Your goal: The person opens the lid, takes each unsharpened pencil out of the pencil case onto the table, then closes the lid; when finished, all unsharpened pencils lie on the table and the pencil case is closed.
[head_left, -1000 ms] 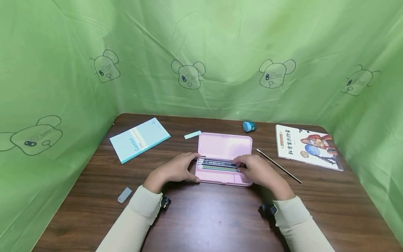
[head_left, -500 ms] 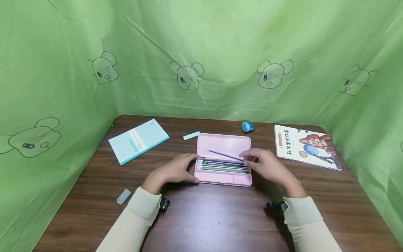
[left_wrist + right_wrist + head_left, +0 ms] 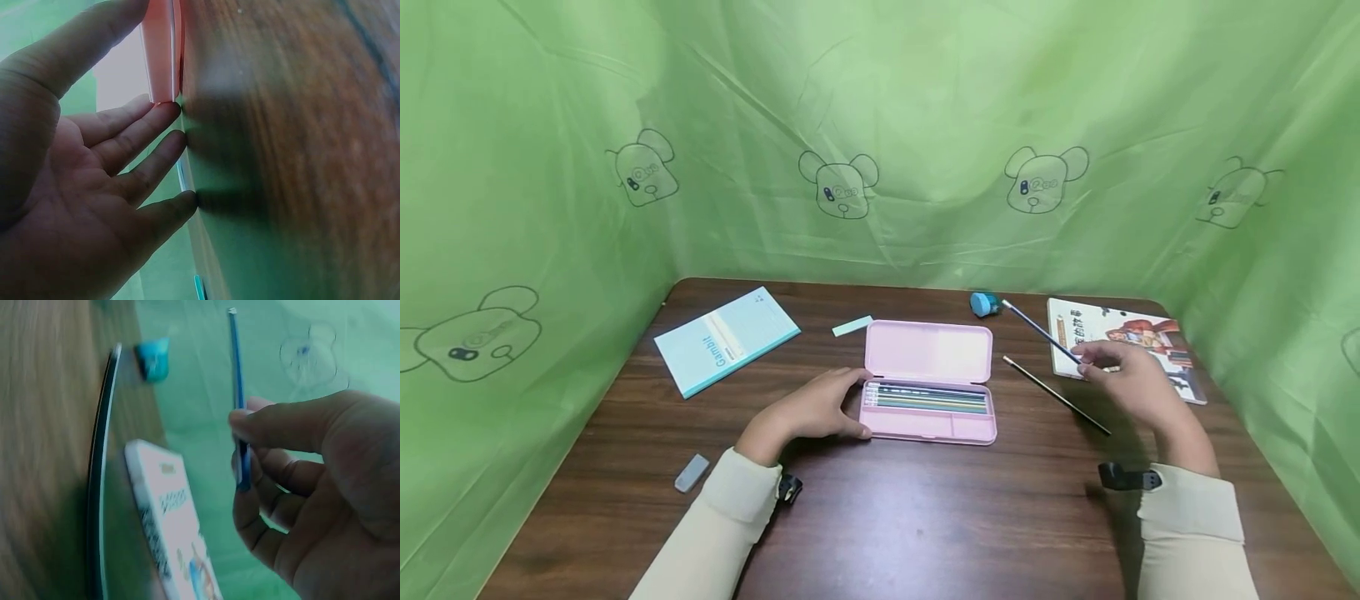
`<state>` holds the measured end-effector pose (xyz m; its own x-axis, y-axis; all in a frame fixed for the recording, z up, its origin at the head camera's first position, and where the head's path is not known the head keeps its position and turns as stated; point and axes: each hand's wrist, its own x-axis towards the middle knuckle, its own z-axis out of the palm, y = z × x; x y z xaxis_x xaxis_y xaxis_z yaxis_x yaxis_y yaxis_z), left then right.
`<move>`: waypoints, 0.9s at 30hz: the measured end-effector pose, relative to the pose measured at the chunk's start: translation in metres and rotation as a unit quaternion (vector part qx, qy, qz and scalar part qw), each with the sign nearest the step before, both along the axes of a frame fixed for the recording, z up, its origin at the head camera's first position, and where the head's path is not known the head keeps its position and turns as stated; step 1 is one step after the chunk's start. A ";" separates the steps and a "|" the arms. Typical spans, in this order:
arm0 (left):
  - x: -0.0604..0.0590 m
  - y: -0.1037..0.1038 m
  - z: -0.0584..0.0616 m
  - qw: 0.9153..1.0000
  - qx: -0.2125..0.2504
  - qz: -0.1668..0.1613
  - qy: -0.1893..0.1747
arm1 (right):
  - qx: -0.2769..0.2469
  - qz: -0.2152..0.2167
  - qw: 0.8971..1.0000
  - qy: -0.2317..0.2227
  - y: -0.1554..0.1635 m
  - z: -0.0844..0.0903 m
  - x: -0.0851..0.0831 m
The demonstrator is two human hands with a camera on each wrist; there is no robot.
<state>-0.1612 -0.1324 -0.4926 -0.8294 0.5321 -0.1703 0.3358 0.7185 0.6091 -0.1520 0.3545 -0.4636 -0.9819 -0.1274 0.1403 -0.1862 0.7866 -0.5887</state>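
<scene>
An open pink pencil case [image 3: 906, 426] holds several pencils [image 3: 932, 398] in its back compartment, with its lid folded back. My left hand [image 3: 816, 406] grips the case's left end, thumb at the front corner and fingertips at the back. The left wrist view shows the end of the pencil case [image 3: 160, 56] between thumb and fingers, with the other fingers spread near the table. My right hand [image 3: 1131, 379] pinches a blue pencil [image 3: 1037, 327] by its lower end, between thumb and fingers, held up over a book [image 3: 1157, 333]. A dark pencil [image 3: 1056, 395] lies on the table close by.
A light blue notebook [image 3: 727, 340] lies back left and a pale green strip [image 3: 852, 326] behind the case. The blue sharpener [image 3: 984, 304] stands near the back edge. An eraser [image 3: 691, 472] lies by the left forearm. Green cloth [image 3: 880, 100] hangs around the table.
My right hand has lifted the blue pencil out of the case and carried it right, over the book. My left hand stays at the case's left end.
</scene>
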 end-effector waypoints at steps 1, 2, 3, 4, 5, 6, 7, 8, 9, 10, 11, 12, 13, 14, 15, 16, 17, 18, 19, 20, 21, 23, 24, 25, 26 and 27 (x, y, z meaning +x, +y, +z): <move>0.000 0.000 -0.001 1.000 0.001 0.000 0.000 | 0.003 -0.003 1.000 -0.012 0.004 -0.003 0.000; 0.000 -0.001 -0.001 1.000 0.001 0.001 -0.002 | 0.002 -0.004 1.000 -0.027 0.007 -0.006 -0.001; 0.000 -0.001 -0.001 1.000 0.002 0.002 -0.004 | 0.001 -0.003 0.999 -0.040 0.010 -0.010 -0.001; 0.000 -0.001 -0.002 1.000 0.001 0.002 -0.003 | 0.003 -0.001 0.999 -0.050 0.012 -0.013 -0.002; 0.000 -0.001 -0.002 1.000 0.001 0.003 -0.004 | 0.006 0.003 0.998 -0.059 0.013 -0.016 -0.002; 0.000 -0.001 -0.002 1.000 0.001 0.002 -0.004 | 0.004 0.008 0.998 -0.066 0.014 -0.019 -0.003; -0.001 -0.001 -0.002 1.000 0.002 0.002 -0.004 | 0.004 0.013 0.997 -0.073 0.015 -0.023 -0.003; -0.001 -0.001 -0.002 1.000 0.002 0.002 -0.004 | 0.005 0.019 0.997 -0.075 0.016 -0.026 -0.004; -0.001 -0.001 -0.002 1.000 0.002 0.001 -0.004 | 0.008 0.026 0.997 -0.076 0.017 -0.029 -0.005; -0.001 -0.001 -0.002 1.000 0.002 0.001 -0.003 | 0.012 0.031 0.996 -0.078 0.018 -0.031 -0.005; -0.002 -0.001 -0.002 1.000 0.003 0.001 -0.005 | 0.014 0.035 0.996 -0.081 0.019 -0.032 -0.006; -0.002 0.000 -0.002 1.000 0.003 0.000 -0.005 | 0.015 0.038 0.996 -0.085 0.020 -0.034 -0.006; -0.002 0.000 -0.002 1.000 0.002 0.000 -0.006 | 0.018 0.041 0.995 -0.090 0.021 -0.035 -0.006; -0.002 0.000 -0.001 1.000 0.002 0.001 -0.005 | 0.018 0.043 0.994 -0.094 0.021 -0.036 -0.007; -0.002 0.000 -0.002 1.000 0.002 0.000 -0.005 | 0.018 0.045 0.994 -0.098 0.021 -0.036 -0.007; -0.002 0.000 -0.002 1.000 0.002 0.000 -0.004 | 0.018 0.048 0.993 -0.103 0.021 -0.036 -0.007; -0.002 0.000 -0.002 1.000 0.001 0.000 -0.005 | 0.017 0.051 0.993 -0.107 0.020 -0.037 -0.007; -0.002 0.000 -0.002 1.000 0.000 0.001 -0.005 | 0.014 0.053 0.992 -0.112 0.020 -0.037 -0.007; -0.002 0.000 -0.003 1.000 0.000 0.000 -0.004 | 0.011 0.055 0.992 -0.115 0.019 -0.037 -0.007; -0.002 0.000 -0.003 1.000 -0.001 0.001 -0.004 | 0.008 0.057 0.991 -0.118 0.018 -0.037 -0.007; -0.002 0.000 -0.003 1.000 -0.001 0.002 -0.005 | 0.007 0.058 0.991 -0.121 0.018 -0.037 -0.007; -0.001 0.000 -0.003 1.000 -0.003 0.004 -0.009 | 0.004 0.059 0.990 -0.126 0.017 -0.037 -0.006; -0.001 0.000 -0.003 1.000 -0.003 0.006 -0.010 | 0.005 0.058 0.990 -0.127 0.016 -0.037 -0.006; -0.001 0.000 -0.003 1.000 -0.003 0.006 -0.011 | 0.006 0.058 0.990 -0.127 0.016 -0.037 -0.006; -0.001 0.000 -0.003 1.000 -0.003 0.008 -0.013 | 0.007 0.057 0.990 -0.128 0.016 -0.037 -0.006; -0.001 0.000 -0.003 1.000 -0.002 0.008 -0.013 | 0.008 0.056 0.990 -0.128 0.016 -0.037 -0.006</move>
<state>-0.1625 -0.1320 -0.4955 -0.8330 0.5177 -0.1952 0.3077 0.7266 0.6143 -0.1577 0.3703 -0.5007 -0.9645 -0.2380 -0.1145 -0.1189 0.7785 -0.6163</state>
